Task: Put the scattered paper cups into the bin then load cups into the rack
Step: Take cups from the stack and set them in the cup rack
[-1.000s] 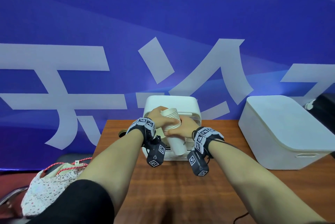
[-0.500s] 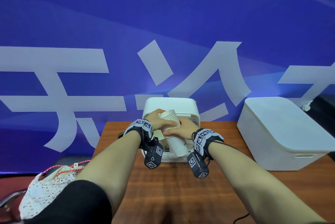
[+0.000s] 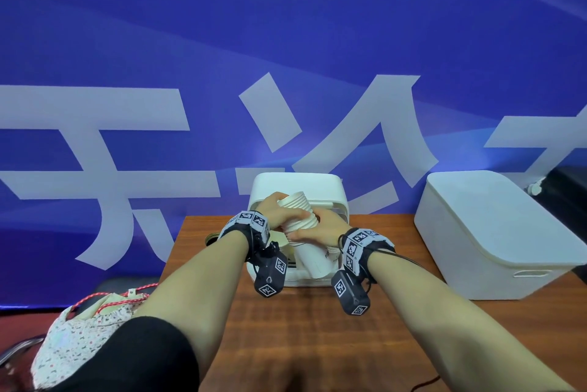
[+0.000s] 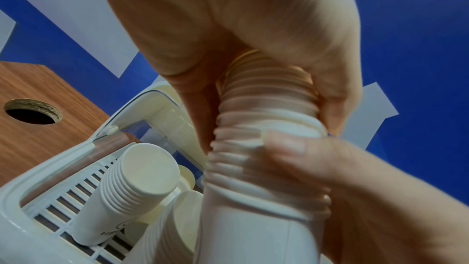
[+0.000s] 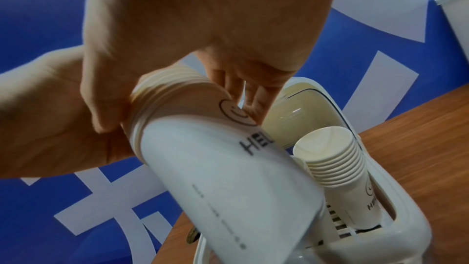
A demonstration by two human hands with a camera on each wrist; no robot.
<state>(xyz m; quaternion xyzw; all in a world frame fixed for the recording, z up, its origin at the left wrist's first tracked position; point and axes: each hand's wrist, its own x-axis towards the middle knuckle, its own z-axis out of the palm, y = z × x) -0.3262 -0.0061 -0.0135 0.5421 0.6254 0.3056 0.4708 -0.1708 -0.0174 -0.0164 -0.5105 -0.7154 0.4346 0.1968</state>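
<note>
Both hands hold one long stack of nested white paper cups (image 3: pixel 304 233) tilted over the white cup rack (image 3: pixel 298 188) at the back of the table. My left hand (image 3: pixel 278 212) grips the ribbed upper end of the stack (image 4: pixel 266 107). My right hand (image 3: pixel 317 228) wraps the stack (image 5: pixel 198 148) lower down, its thumb pressing on the ridges. Inside the rack (image 4: pixel 50 208) another stack of cups (image 4: pixel 132 192) stands upside down on the slatted floor, also visible as a stack (image 5: pixel 340 160) in the right wrist view. The held stack's wide end points down toward the rack (image 5: pixel 380 234).
A large white lidded bin (image 3: pixel 495 236) sits on the right of the wooden table (image 3: pixel 317 328). A round cable hole (image 4: pixel 31 111) is in the tabletop left of the rack. A floral cloth bag (image 3: pixel 82 334) lies off the table's left edge. A blue banner wall stands behind.
The cup stack has tilted a little more, its top leaning left, and both hands have shifted slightly along it. The stack stays over the rack.
</note>
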